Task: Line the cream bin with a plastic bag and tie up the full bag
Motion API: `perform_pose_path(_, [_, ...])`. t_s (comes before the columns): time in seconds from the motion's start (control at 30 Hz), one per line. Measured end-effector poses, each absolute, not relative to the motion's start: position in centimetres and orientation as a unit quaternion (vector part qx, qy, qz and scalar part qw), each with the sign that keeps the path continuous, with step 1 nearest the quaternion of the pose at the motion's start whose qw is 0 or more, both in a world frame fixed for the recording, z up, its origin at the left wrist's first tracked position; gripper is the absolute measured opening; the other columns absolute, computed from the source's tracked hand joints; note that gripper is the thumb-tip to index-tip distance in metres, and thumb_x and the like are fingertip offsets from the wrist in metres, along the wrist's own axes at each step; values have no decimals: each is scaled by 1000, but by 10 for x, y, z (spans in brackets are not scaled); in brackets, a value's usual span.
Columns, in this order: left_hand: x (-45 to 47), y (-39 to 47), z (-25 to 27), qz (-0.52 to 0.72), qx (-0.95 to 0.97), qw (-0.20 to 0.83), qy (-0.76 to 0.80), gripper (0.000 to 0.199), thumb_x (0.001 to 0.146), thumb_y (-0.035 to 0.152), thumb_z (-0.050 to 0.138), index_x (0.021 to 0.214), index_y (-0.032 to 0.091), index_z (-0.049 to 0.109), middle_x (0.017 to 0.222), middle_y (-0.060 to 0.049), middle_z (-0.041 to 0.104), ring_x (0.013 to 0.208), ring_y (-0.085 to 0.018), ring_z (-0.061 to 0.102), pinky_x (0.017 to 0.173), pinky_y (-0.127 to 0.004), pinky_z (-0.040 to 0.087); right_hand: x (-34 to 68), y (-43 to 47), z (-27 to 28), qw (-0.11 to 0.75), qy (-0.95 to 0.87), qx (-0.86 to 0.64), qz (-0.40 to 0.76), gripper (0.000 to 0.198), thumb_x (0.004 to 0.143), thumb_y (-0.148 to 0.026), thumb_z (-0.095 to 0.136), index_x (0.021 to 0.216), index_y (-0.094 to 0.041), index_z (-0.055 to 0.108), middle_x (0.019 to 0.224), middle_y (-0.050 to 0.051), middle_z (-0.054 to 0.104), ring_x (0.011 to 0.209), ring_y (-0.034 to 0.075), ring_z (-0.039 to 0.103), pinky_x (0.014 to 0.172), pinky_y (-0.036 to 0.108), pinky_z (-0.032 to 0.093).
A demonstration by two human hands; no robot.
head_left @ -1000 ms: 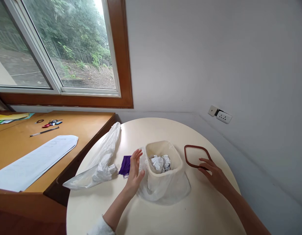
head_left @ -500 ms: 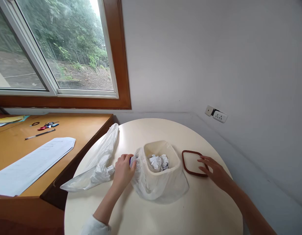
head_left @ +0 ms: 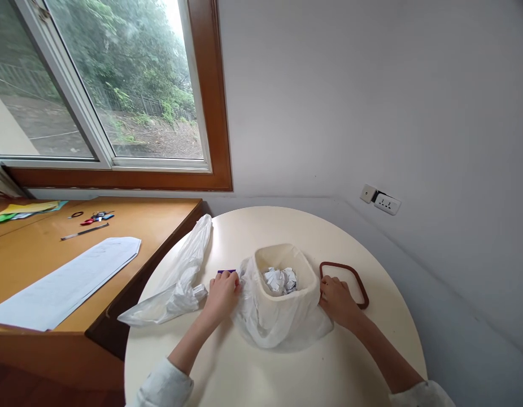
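A cream square bin (head_left: 306, 285) stands on the round table, with crumpled white paper (head_left: 280, 281) inside. Around its lower body hangs a thin white plastic bag (head_left: 270, 333), pushed down below the rim. At the bin's left, my left hand (head_left: 222, 295) is closed with its fingertips on the bag's edge. Just beyond those fingers shows a small purple object (head_left: 226, 271), partly covered. My right hand (head_left: 338, 301) is closed at the bin's right side, its fingertips pinching the bag there. It partly hides a brown rounded-square ring (head_left: 362, 287) lying flat on the table.
Another crumpled clear plastic bag (head_left: 177, 294) lies left on the round table (head_left: 265, 220). A wooden desk (head_left: 160, 226) adjoins it, bearing white paper sheets (head_left: 70, 282), a pen (head_left: 84, 231) and keys (head_left: 98, 217). A wall with a socket (head_left: 387, 203) borders the right side.
My right hand has moved left from over the brown ring to the bin's side, and its fingers have closed. My left hand stays by the bag; more of the purple object shows. The view has shifted slightly left.
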State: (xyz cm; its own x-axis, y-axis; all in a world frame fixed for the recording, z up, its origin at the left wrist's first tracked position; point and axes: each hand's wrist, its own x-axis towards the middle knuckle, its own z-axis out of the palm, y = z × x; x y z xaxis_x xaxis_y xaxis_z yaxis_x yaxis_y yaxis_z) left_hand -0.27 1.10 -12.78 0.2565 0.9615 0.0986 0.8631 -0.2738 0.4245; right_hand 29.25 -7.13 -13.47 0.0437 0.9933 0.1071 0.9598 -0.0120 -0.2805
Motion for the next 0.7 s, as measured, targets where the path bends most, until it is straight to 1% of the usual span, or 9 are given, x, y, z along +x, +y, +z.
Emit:
perform_pose_path(0.1, [-9, 12, -113, 219, 761, 227, 567, 12, 82, 26, 38, 74, 21, 45, 69, -1, 51, 66, -18, 48, 63, -29, 38, 301, -70, -129, 238, -663, -699, 123, 14, 78, -25, 44, 67, -20, 53, 82, 6, 60, 82, 22, 54, 78, 38, 38])
perform_pose_path(0.17, [-13, 12, -101, 247, 745, 275, 555, 17, 85, 33, 34, 74, 21, 41, 60, 3, 46, 55, -14, 45, 53, -24, 35, 308, -68, -122, 321, -617, -686, 214, 18, 79, -34, 47, 68, -21, 50, 75, 3, 59, 73, 20, 55, 70, 34, 42])
perform_pose_path(0.23, [-15, 12, -89, 287, 718, 338, 536, 23, 87, 40, 33, 74, 21, 40, 59, 4, 44, 51, -12, 43, 49, -22, 34, 312, -67, -114, 403, -547, -663, 315, 24, 78, -44, 50, 70, -22, 50, 70, 1, 59, 68, 18, 56, 64, 32, 44])
perform_pose_path(0.33, [-15, 12, -74, 384, 614, 507, 467, 28, 81, 45, 48, 71, 20, 41, 62, 5, 48, 53, -9, 45, 52, -20, 37, 312, -65, -101, 508, -450, -598, 426, 27, 76, -48, 56, 75, -21, 51, 71, 0, 58, 66, 16, 55, 62, 29, 46])
perform_pose_path(0.4, [-13, 12, -65, 434, 536, 601, 403, 29, 75, 42, 61, 69, 19, 44, 63, 4, 51, 57, -9, 49, 55, -19, 40, 309, -65, -93, 563, -407, -542, 472, 26, 74, -45, 61, 78, -22, 51, 71, -1, 58, 64, 13, 53, 60, 26, 45])
perform_pose_path(0.47, [-12, 12, -57, 457, 497, 644, 359, 27, 72, 37, 66, 70, 18, 48, 64, 3, 55, 60, -9, 53, 58, -19, 43, 305, -66, -84, 609, -381, -491, 493, 26, 71, -39, 67, 81, -23, 50, 71, -3, 58, 60, 11, 50, 55, 22, 42])
perform_pose_path(0.53, [-13, 12, -51, 478, 463, 666, 336, 24, 70, 33, 69, 71, 17, 51, 64, 2, 58, 59, -9, 54, 57, -19, 44, 304, -67, -76, 643, -367, -452, 498, 28, 68, -34, 70, 85, -25, 50, 72, -4, 58, 59, 10, 49, 52, 20, 40])
perform_pose_path(0.63, [-21, 15, -46, 517, 416, 673, 327, 23, 67, 28, 72, 69, 16, 53, 59, 4, 56, 52, -6, 50, 49, -16, 40, 307, -70, -64, 669, -362, -411, 503, 34, 66, -28, 72, 91, -28, 48, 79, -4, 59, 63, 10, 51, 53, 19, 41])
perform_pose_path(0.7, [-30, 17, -45, 529, 403, 675, 318, 23, 66, 24, 73, 69, 16, 52, 59, 4, 54, 50, -5, 49, 47, -15, 40, 312, -74, -57, 675, -359, -404, 502, 39, 64, -28, 74, 92, -29, 48, 81, -4, 59, 63, 10, 52, 53, 19, 42])
